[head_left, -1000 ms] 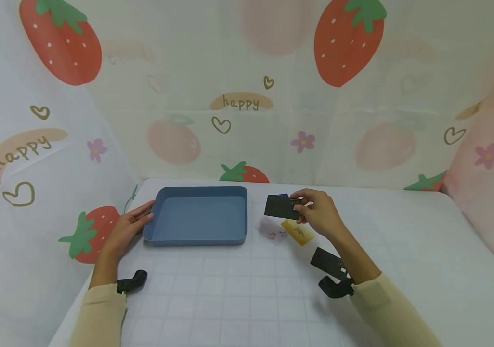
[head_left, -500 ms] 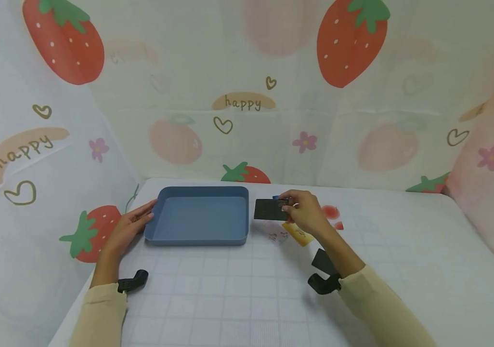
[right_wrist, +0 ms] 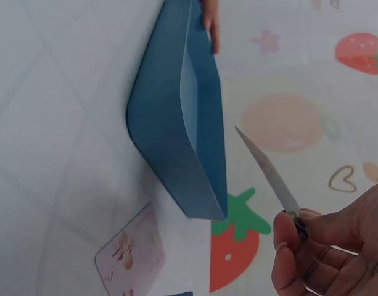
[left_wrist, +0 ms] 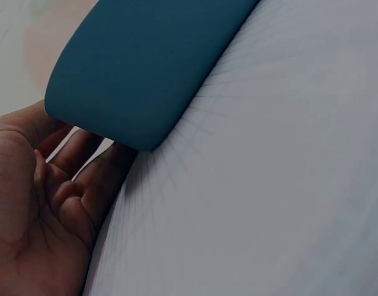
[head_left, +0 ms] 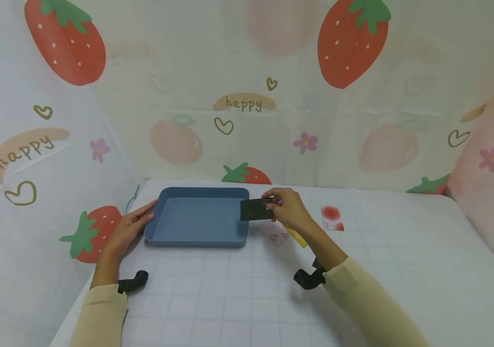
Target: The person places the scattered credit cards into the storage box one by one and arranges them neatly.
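Observation:
Between the thumb and fingers of my right hand (head_left: 289, 208) is a black card (head_left: 254, 209). It hovers at the right rim of a shallow blue-grey tray (head_left: 199, 219), its left end overlapping the rim in the head view. The right wrist view shows this card (right_wrist: 272, 176) nearly edge-on, apart from the tray wall. My left hand (head_left: 126, 232) touches the tray's left side with its fingers extended. In the left wrist view, those fingers (left_wrist: 84, 154) pass partly behind the tray's corner. Nothing lies inside the tray.
Right of the tray lie a pale pink card (head_left: 273, 232), a yellow card (head_left: 296, 237) and a red-and-white card (head_left: 331, 218). Another black card (head_left: 316, 263) is mostly hidden under my right forearm. Printed cloth walls (head_left: 247, 140) enclose the white tabletop (head_left: 212, 299).
My right hand has carried the black card leftward to the tray's right rim. The red-and-white card has come into view behind it. My left hand and the tray have stayed in place.

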A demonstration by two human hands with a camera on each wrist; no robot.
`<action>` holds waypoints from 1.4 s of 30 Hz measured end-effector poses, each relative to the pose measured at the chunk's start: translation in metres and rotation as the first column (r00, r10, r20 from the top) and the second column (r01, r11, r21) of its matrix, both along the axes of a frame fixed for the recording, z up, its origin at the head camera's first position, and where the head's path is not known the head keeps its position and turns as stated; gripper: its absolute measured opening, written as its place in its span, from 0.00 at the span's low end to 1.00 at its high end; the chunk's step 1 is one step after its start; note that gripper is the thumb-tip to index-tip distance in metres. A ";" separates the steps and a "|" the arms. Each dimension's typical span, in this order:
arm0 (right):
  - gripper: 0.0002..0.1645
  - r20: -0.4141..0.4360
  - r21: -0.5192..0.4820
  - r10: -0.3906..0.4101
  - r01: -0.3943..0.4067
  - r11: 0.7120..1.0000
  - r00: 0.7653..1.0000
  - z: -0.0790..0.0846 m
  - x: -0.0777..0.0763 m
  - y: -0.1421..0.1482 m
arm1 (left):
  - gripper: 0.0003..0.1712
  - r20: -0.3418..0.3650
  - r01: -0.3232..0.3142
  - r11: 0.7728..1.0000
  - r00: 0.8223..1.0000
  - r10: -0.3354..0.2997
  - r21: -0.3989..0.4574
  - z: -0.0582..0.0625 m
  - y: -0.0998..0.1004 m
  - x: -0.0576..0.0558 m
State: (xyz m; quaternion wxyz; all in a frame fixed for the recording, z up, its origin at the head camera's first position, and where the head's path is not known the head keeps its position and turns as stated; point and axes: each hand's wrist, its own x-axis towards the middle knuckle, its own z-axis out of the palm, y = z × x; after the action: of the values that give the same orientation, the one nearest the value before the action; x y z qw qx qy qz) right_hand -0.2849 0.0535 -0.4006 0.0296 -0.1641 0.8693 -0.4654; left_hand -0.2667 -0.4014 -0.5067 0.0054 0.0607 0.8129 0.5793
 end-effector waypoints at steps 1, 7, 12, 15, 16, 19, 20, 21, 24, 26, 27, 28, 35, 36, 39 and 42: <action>0.17 0.002 0.001 0.003 -0.003 1.000 1.000 0.000 -0.001 -0.002 | 0.32 0.000 0.002 1.000 1.000 -0.002 -0.002 0.000 0.000 0.000; 0.16 -0.010 0.021 0.020 -0.020 1.000 1.000 -0.003 -0.008 -0.015 | 0.32 0.004 0.000 1.000 1.000 0.000 0.004 0.001 -0.001 -0.002; 0.16 -0.036 0.049 0.035 -0.034 0.998 0.999 -0.007 -0.013 -0.025 | 0.32 0.009 -0.002 1.000 1.000 0.002 0.007 0.001 0.000 -0.001; 0.16 -0.036 0.053 0.041 -0.039 0.998 0.999 -0.009 -0.015 -0.031 | 0.32 0.000 -0.007 1.000 1.000 0.007 0.002 0.000 0.002 -0.001; 0.16 -0.031 0.053 0.043 -0.041 0.998 0.999 -0.009 -0.016 -0.033 | 0.32 -0.001 -0.008 1.000 1.000 0.008 -0.002 -0.001 0.002 -0.001; 0.15 -0.017 0.052 0.052 -0.051 0.997 0.999 -0.009 -0.018 -0.042 | 0.32 -0.002 -0.018 1.000 1.000 0.018 -0.015 -0.003 0.001 -0.001; 0.15 -0.011 0.046 0.058 -0.057 0.997 0.998 -0.009 -0.018 -0.045 | 0.32 -0.003 -0.020 1.000 1.000 0.020 -0.019 -0.003 0.000 -0.001; 0.15 -0.004 0.040 0.061 -0.061 0.997 0.998 -0.008 -0.018 -0.047 | 0.32 -0.006 -0.021 0.999 1.000 0.021 -0.024 -0.004 0.000 -0.001; 0.15 0.009 0.022 0.072 -0.072 0.997 0.997 -0.007 -0.019 -0.056 | 0.32 -0.013 -0.018 1.000 1.000 0.017 -0.025 -0.004 0.000 -0.002; 0.15 0.014 0.017 0.074 -0.074 0.997 0.997 -0.008 -0.020 -0.061 | 0.32 -0.019 -0.017 1.000 1.000 0.016 -0.024 -0.004 0.000 -0.003; 0.15 0.015 0.016 0.076 -0.076 0.997 0.997 -0.009 -0.022 -0.063 | 0.32 -0.020 -0.018 1.000 1.000 0.017 -0.025 -0.004 0.000 -0.004; 0.15 0.021 0.014 0.082 -0.082 0.997 0.996 -0.010 -0.022 -0.066 | 0.32 -0.016 -0.017 1.000 1.000 0.017 -0.022 -0.004 0.000 -0.004; 0.14 0.056 0.027 0.094 -0.095 0.995 0.994 -0.014 -0.027 -0.084 | 0.33 -0.006 -0.028 0.999 1.000 0.028 -0.035 -0.002 0.001 -0.003; 0.13 0.060 0.034 0.092 -0.094 0.995 0.994 -0.014 -0.028 -0.086 | 0.32 -0.006 -0.029 0.999 1.000 0.028 -0.037 -0.002 0.001 -0.003; 0.13 0.063 0.056 0.093 -0.096 0.994 0.994 -0.015 -0.029 -0.093 | 0.32 -0.004 -0.028 0.999 1.000 0.028 -0.031 -0.001 0.001 -0.003; 0.13 0.061 0.077 0.090 -0.095 0.992 0.994 -0.015 -0.030 -0.098 | 0.33 0.003 -0.024 0.999 1.000 0.024 -0.025 -0.001 0.002 -0.004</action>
State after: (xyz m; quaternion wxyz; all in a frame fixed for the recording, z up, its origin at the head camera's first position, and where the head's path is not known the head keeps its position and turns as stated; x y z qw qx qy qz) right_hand -0.3149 -0.0448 -0.4159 0.0828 -0.1894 0.8775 -0.4328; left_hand -0.2707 -0.3997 -0.5078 0.0004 0.0500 0.8207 0.5692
